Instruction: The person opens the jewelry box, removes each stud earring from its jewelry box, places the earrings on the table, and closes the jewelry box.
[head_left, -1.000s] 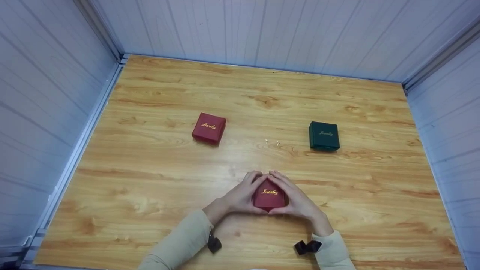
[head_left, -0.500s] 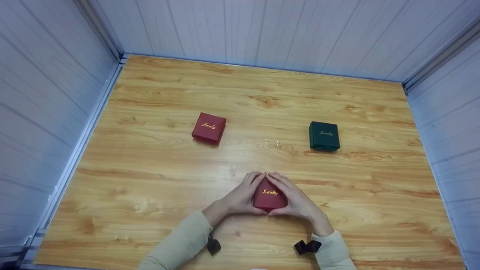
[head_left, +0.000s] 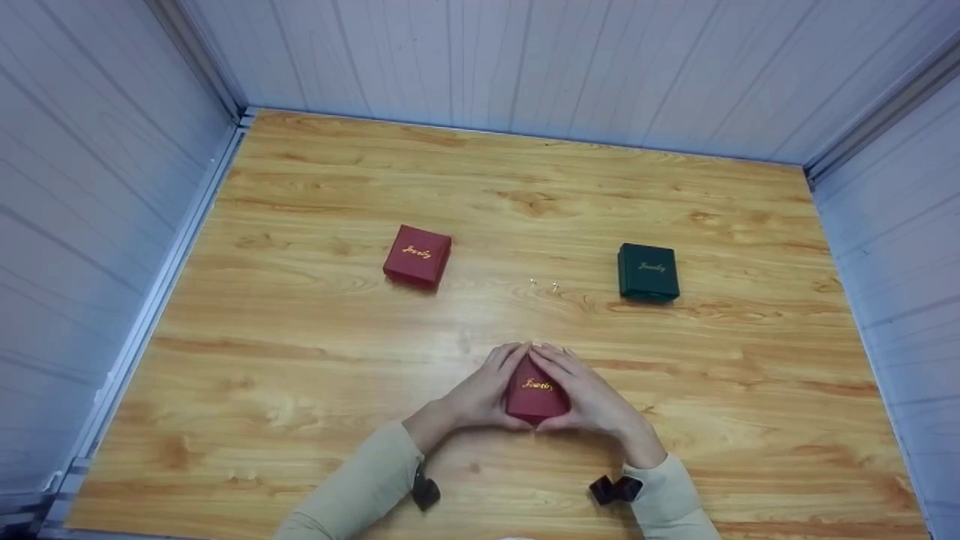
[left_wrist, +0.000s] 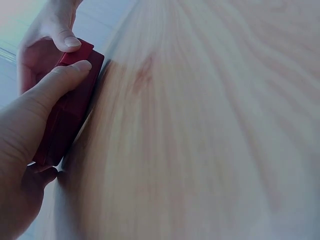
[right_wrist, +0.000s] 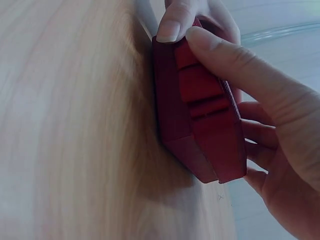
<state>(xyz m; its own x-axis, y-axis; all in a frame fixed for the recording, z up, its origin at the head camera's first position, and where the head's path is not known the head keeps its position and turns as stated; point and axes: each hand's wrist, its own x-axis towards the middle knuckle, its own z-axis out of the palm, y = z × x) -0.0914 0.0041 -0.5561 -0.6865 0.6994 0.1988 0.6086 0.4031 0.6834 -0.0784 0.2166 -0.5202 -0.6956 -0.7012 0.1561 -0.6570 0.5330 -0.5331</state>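
A small red jewelry box [head_left: 538,397] with gold "Jewelry" lettering lies on the wooden table near the person, one corner pointing toward them. My left hand [head_left: 482,390] grips its left side and my right hand [head_left: 595,395] grips its right side. The thumbs meet at the near corner and the fingertips come together at the far one. In the right wrist view the red box [right_wrist: 207,117] shows a ribbon-like band on its side, with the right thumb [right_wrist: 240,62] at its edge. The left wrist view shows the left thumb [left_wrist: 60,82] pressed along the box [left_wrist: 75,107].
Another red jewelry box [head_left: 418,256] stands farther back on the left, and a dark green one [head_left: 649,272] on the right. Two tiny metallic pieces, one [head_left: 533,283] left of the other [head_left: 555,286], lie between them. Pale panels [head_left: 480,67] wall the table [head_left: 300,337].
Both hands keep their hold on the red box. It has shifted very slightly left, and the fingertips at its far corner have moved a little with it.
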